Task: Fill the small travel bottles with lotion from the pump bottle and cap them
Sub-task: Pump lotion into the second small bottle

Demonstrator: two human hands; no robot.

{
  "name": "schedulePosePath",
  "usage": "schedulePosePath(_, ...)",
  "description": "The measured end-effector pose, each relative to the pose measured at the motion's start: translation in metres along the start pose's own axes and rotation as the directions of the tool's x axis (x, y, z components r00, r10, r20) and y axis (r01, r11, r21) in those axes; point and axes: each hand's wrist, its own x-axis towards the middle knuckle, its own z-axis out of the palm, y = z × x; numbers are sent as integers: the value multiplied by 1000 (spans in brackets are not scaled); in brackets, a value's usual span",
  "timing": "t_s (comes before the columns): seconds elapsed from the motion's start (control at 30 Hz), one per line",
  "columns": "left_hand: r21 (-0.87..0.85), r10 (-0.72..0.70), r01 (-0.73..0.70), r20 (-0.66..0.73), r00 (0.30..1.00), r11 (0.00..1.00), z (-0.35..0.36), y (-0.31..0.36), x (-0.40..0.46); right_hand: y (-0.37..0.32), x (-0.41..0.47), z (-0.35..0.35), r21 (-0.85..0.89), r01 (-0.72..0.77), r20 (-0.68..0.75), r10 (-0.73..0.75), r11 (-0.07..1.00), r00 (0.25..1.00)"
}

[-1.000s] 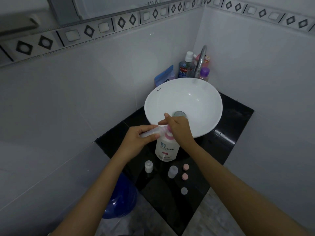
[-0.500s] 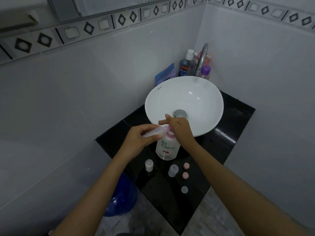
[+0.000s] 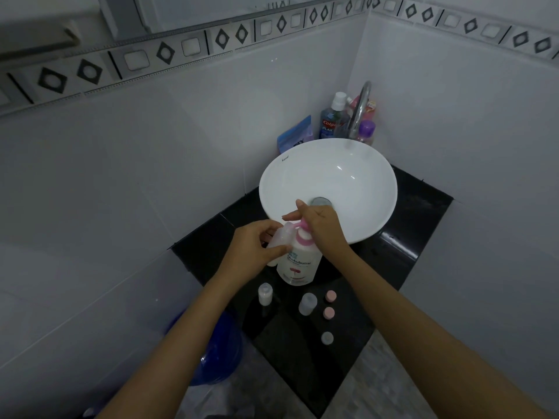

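A white pump bottle [image 3: 298,263] with a pink pump head stands on the black counter [image 3: 314,367] in front of the basin. My left hand [image 3: 252,252] grips a small clear travel bottle [image 3: 279,237], tilted with its mouth at the pink spout. My right hand [image 3: 322,225] rests palm-down on the pump head. Nearer to me stand two more small bottles, one with white content [image 3: 265,294] and one clear [image 3: 307,303]. Two pink caps [image 3: 331,295] [image 3: 328,313] and a grey cap [image 3: 327,338] lie loose to the right.
A white bowl basin [image 3: 363,182] sits behind the pump bottle, with a chrome tap [image 3: 358,110] and several toiletry bottles [image 3: 331,122] in the corner. Tiled walls close in on both sides. A blue bucket [image 3: 217,355] stands on the floor left of the counter.
The pink pump head shows more below my right hand now, and the small bottle in my left hand stays at the spout. The view has shifted slightly.
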Motion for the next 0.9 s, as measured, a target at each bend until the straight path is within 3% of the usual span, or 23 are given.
schedulePosePath(0.23,-52,-31,26,-93,995,998,2,-13,-10,0,1,-1,-19,26,-4,-26,999,1000)
schedulePosePath(0.47,394,-69,32,80,994,919,32,-48,-39,1,1,1,-26,32,-26,-33,999,999)
schedulePosePath(0.7,608,-1,-125,202,979,784,56,-56,-44,2,1,0,-17,38,-17,-39,999,999)
schedulePosePath(0.9,678,4,-204,284,959,706,70,-69,-42,5,3,1,-24,37,-21,-38,999,999)
